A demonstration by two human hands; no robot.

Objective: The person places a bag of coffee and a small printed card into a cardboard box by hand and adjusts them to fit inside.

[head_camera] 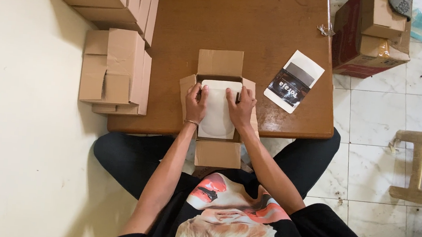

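Observation:
An open brown cardboard box (pixel 220 63) sits at the near edge of a low wooden table (pixel 240 19), its flaps spread out. A white flat pouch (pixel 217 111) lies inside it. My left hand (pixel 196 103) presses on the pouch's left side. On the pouch's right side rests my right hand (pixel 240 108), fingers curled over its top edge. Both hands hold the pouch down in the box.
A printed white-and-dark pouch (pixel 293 81) lies on the table to the right. Stacks of closed cardboard boxes (pixel 116 69) stand at the left. A larger red-and-brown carton (pixel 368 38) sits on the tiled floor at the right, near a wooden stool (pixel 420 167).

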